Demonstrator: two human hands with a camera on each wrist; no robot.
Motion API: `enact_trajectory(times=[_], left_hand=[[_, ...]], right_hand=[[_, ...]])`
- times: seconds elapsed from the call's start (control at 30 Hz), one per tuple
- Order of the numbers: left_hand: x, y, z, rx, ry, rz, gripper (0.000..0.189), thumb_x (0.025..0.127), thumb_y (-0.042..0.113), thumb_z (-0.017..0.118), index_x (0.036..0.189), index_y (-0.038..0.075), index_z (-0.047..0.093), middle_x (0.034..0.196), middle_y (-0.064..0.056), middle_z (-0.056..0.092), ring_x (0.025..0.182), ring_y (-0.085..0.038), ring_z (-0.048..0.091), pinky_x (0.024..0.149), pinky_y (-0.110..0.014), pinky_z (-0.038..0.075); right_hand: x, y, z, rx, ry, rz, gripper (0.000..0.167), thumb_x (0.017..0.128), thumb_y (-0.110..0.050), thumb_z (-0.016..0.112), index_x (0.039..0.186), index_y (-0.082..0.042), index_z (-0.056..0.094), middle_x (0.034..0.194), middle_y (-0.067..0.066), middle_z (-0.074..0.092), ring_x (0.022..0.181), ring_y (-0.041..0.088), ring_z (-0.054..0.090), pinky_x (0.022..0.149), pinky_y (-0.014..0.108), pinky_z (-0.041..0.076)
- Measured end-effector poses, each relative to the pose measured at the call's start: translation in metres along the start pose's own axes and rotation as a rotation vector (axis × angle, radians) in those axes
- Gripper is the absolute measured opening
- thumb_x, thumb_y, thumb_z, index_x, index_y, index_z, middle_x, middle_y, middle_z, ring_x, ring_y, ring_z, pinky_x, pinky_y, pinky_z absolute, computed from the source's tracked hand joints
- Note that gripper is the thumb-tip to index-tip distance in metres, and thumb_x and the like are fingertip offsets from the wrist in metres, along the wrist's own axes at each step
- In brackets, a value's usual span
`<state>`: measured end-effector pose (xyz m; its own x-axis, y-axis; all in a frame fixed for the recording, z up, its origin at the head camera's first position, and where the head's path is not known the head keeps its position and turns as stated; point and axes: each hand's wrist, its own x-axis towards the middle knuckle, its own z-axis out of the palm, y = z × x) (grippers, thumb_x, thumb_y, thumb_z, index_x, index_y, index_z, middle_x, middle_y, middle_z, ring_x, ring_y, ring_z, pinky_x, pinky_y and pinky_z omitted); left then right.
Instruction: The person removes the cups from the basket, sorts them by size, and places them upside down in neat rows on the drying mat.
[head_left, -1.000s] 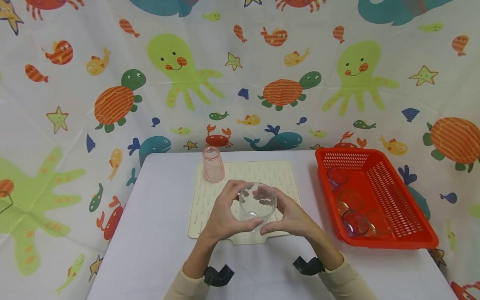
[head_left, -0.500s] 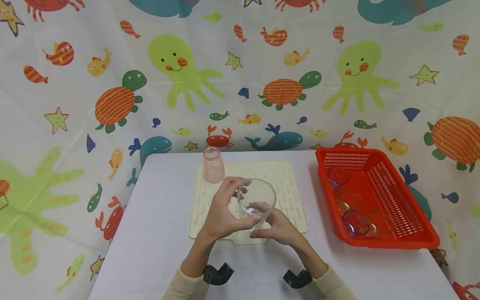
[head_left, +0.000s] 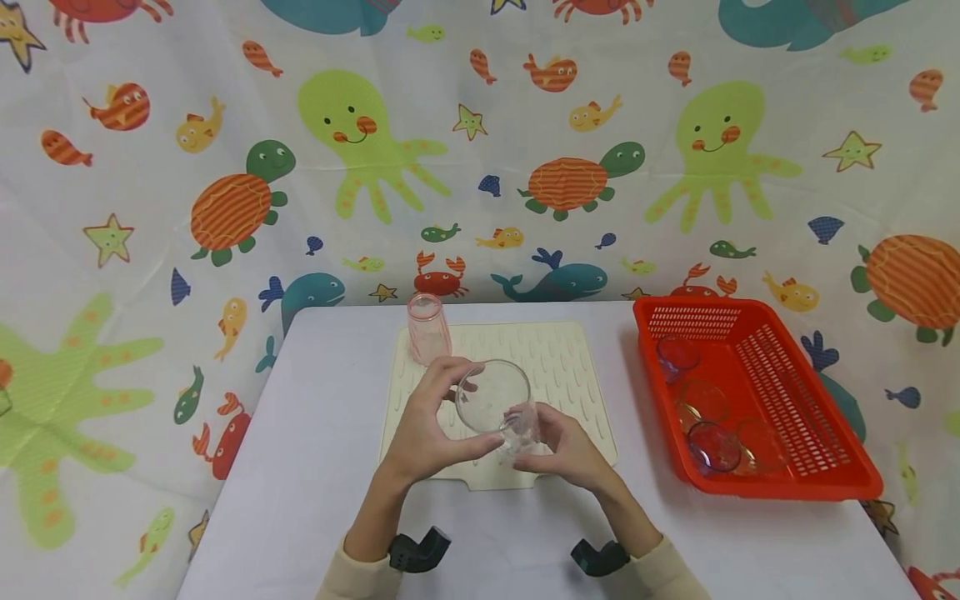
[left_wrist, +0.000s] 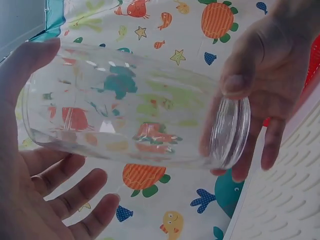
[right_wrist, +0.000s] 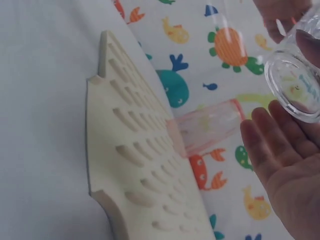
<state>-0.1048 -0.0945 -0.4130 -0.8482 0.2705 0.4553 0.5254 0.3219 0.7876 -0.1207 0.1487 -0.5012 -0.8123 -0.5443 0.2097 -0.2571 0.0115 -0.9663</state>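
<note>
A clear drinking glass (head_left: 493, 396) is held tilted in the air above the cream drying mat (head_left: 558, 367). Its open rim faces up and to the left, toward my left hand (head_left: 420, 433), whose thumb and fingers grip the rim end. The base is pinched between thumb and fingers of my right hand (head_left: 570, 454). In the left wrist view the glass (left_wrist: 115, 105) lies nearly sideways between the two hands, and its thick base is near the right thumb. A pink-tinted glass (head_left: 429, 337) stands upside down on the mat's far left corner.
To the right of the mat, a red plastic basket (head_left: 772, 487) holds several coloured glasses, among them a purple one (head_left: 712, 447). A white cloth (head_left: 315, 400) covers the table. Behind it hangs a sea-animal printed curtain (head_left: 480, 83).
The right hand has slid from the glass's upper side down to its base. The glass has tilted, its rim swinging left along with the left hand.
</note>
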Motion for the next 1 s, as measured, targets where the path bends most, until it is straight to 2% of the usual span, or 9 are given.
enact_trajectory(times=[0.2,0.3,0.5,0.67,0.77,0.9,1.0], left_hand=[[-0.013,-0.007,-0.014,0.01,-0.038,-0.072,0.076,0.069,0.028,0.09,0.137,0.024,0.056,0.131,0.002,0.057,0.105,-0.015,0.06,0.082,-0.034,0.059],[-0.02,-0.012,-0.019,0.014,-0.054,-0.101,0.077,0.069,0.027,0.09,0.138,0.024,0.054,0.127,0.002,0.058,0.1,-0.014,0.06,0.082,-0.032,0.06],[-0.03,-0.021,-0.024,0.012,-0.084,-0.163,0.084,0.071,0.029,0.09,0.145,0.025,0.049,0.12,-0.001,0.061,0.089,-0.016,0.057,0.082,-0.029,0.059],[-0.039,-0.028,-0.023,0.007,-0.107,-0.222,0.089,0.071,0.031,0.09,0.148,0.021,0.046,0.122,-0.002,0.061,0.091,-0.017,0.058,0.083,-0.03,0.06],[-0.044,-0.031,-0.021,0.006,-0.113,-0.247,0.087,0.072,0.032,0.089,0.147,0.022,0.047,0.123,-0.001,0.06,0.096,-0.019,0.059,0.084,-0.032,0.06],[-0.048,-0.035,-0.018,0.009,-0.109,-0.282,0.085,0.072,0.032,0.09,0.146,0.028,0.047,0.124,0.004,0.06,0.1,-0.019,0.059,0.084,-0.03,0.059],[-0.051,-0.038,-0.016,0.005,-0.11,-0.316,0.087,0.072,0.031,0.09,0.146,0.033,0.045,0.124,0.004,0.061,0.102,-0.018,0.058,0.085,-0.034,0.06]], right_hand=[[-0.004,-0.002,-0.014,0.084,0.008,0.017,0.064,0.08,0.005,0.078,0.137,-0.002,0.051,0.131,0.001,0.061,0.113,0.01,0.062,0.099,0.022,0.056],[-0.005,-0.004,-0.02,0.181,0.001,0.014,0.065,0.08,0.011,0.074,0.139,0.002,0.048,0.131,-0.001,0.059,0.11,0.01,0.062,0.094,0.022,0.059],[-0.003,-0.006,-0.028,0.327,-0.009,-0.023,0.065,0.081,0.014,0.069,0.14,-0.002,0.046,0.132,0.001,0.057,0.111,0.01,0.063,0.091,0.031,0.062],[0.005,-0.008,-0.03,0.34,0.001,-0.129,0.059,0.084,0.008,0.07,0.138,-0.001,0.048,0.131,0.003,0.061,0.113,0.013,0.065,0.095,0.033,0.06],[0.012,-0.013,-0.029,0.343,0.026,-0.161,0.057,0.085,0.0,0.073,0.138,-0.004,0.051,0.13,0.003,0.065,0.113,0.016,0.067,0.096,0.033,0.06],[0.024,-0.021,-0.026,0.368,0.052,-0.188,0.054,0.085,-0.003,0.073,0.136,-0.007,0.054,0.128,0.004,0.067,0.115,0.018,0.066,0.098,0.034,0.06],[0.034,-0.026,-0.024,0.361,0.062,-0.229,0.051,0.086,-0.005,0.072,0.135,-0.007,0.055,0.127,0.005,0.068,0.116,0.019,0.065,0.101,0.034,0.058]])
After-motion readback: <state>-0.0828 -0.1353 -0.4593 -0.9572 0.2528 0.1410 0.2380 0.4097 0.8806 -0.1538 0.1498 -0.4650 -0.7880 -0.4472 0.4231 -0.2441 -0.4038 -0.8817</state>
